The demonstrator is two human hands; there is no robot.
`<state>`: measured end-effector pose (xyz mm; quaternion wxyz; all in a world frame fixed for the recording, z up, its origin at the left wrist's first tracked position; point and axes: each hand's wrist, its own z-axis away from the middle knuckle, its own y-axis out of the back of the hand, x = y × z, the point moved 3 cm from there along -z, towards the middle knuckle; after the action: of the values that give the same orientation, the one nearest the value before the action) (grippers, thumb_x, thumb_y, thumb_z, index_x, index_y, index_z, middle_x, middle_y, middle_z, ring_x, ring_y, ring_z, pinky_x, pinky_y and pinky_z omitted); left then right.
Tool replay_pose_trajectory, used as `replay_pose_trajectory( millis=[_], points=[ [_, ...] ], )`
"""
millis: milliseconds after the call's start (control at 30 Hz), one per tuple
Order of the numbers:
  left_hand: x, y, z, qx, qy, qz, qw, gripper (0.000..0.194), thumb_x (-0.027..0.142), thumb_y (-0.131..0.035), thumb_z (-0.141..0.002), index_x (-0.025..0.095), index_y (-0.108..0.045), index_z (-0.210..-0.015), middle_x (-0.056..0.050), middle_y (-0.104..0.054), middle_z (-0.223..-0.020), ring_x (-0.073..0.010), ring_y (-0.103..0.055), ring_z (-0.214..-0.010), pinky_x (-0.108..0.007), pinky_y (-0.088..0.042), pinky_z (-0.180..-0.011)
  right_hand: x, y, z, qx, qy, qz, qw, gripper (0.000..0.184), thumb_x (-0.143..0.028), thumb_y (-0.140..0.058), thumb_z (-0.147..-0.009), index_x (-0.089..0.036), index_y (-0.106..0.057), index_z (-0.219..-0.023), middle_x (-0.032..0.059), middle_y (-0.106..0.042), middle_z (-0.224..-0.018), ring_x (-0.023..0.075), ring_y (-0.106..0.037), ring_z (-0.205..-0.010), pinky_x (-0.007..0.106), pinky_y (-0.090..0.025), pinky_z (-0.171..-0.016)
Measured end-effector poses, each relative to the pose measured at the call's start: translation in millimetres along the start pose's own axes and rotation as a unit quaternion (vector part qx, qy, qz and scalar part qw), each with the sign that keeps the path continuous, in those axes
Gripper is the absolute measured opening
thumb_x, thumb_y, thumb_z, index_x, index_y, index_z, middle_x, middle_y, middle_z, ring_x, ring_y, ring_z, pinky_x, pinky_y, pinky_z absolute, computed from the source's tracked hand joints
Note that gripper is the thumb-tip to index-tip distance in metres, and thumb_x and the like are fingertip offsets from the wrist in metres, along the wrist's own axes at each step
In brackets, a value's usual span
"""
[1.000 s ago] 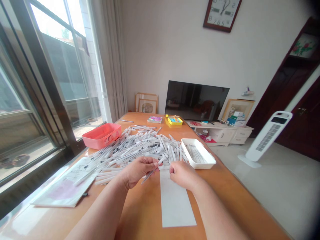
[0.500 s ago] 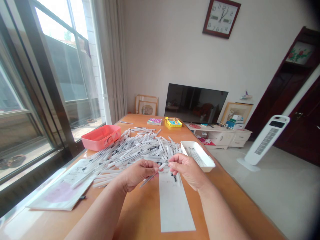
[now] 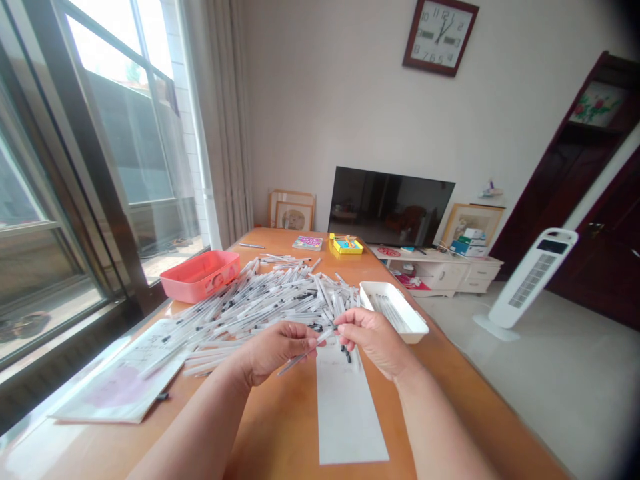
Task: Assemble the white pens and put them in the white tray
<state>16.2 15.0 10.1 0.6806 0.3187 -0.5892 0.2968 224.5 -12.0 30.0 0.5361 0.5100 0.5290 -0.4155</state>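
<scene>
We log the left grip [image 3: 275,350] closed in a pinch on a slim white ballpoint pen [image 3: 305,351], thumb and fingers pressed together about its middle. The pen slants across the space between the hands, its lower end toward us. The right grip [image 3: 375,340] is raised just beside it, with its fingertips [image 3: 343,319] at the pen's upper end. They look pressed together there, but we cannot tell whether they are bearing on the pen or only touching it. A small dark piece [image 3: 346,355] shows below them (too small for us to identify).

Both hands are above a long white paper strip [image 3: 350,417] on the tabletop [image 3: 280,433]. Behind them spreads a loose pile of white pens [image 3: 260,303]. To its right is a white tray [image 3: 417,325] with pens lying roughly aligned inside [image 3: 387,310]. Beyond the pile is a pink plastic box [image 3: 200,277], and to the left a sheet of paper [image 3: 117,380].

We judge the step in hand to be two-handed work on this single pen. The next move seems to call for a steady left pinch and careful placement of the right fingertips, with the pen kept clear of the pile
</scene>
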Motion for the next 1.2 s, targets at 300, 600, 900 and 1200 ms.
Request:
replay_pose_trajectory(
  millis=[300,600,900,1200],
  points=[
    [3.8,-3.7,1.7,-0.007,0.001,0.0,1.0,0.029,0.044,-0.071,-0.079,0.017,-0.075,-0.087,-0.005,-0.067,-0.082,-0.0167,-0.053,-0.075,-0.031,-0.038,-0.076,2.4,-0.3,-1.6,-0.012,-0.005,0.01,1.0,0.019,-0.028,-0.067,-0.078,-0.016,-0.07,-0.092,0.0016,-0.068,-0.073,0.0129,-0.058,-0.063,0.027,-0.046,-0.063],
    [4.9,-4.2,1.1,0.003,0.009,0.004,1.0,0.029,0.044,-0.073,-0.077,0.017,-0.076,-0.086,-0.005,-0.067,-0.08,-0.0166,-0.052,-0.074,-0.03,-0.038,-0.075,3.2,-0.5,-1.4,-0.015,-0.007,0.019,1.0,0.021,-0.032,-0.067,-0.078,-0.017,-0.07,-0.093,0.0017,-0.068,-0.072,0.0131,-0.058,-0.062,0.027,-0.046,-0.061],
    [8.2,-7.4,3.0,0.0,0.007,0.008,1.0,0.03,0.045,-0.074,-0.077,0.016,-0.075,-0.084,-0.005,-0.065,-0.078,-0.0162,-0.051,-0.074,-0.03,-0.038,-0.075,4.0,-0.2,-1.8,-0.022,-0.011,0.024,0.999,0.021,-0.031,-0.066,-0.079,-0.017,-0.07,-0.093,0.0018,-0.068,-0.073,0.0131,-0.058,-0.062,0.026,-0.046,-0.061],
    [4.5,-7.6,0.8,-0.002,0.007,0.023,1.0,0.03,0.045,-0.075,-0.076,0.016,-0.075,-0.083,-0.004,-0.065,-0.078,-0.0153,-0.051,-0.072,-0.029,-0.038,-0.074,6.2,0.0,-1.5,-0.018,-0.019,0.024,0.999,0.019,-0.031,-0.066,-0.079,-0.017,-0.069,-0.092,0.0021,-0.069,-0.073,0.0134,-0.059,-0.062,0.027,-0.047,-0.062]
  ],
)
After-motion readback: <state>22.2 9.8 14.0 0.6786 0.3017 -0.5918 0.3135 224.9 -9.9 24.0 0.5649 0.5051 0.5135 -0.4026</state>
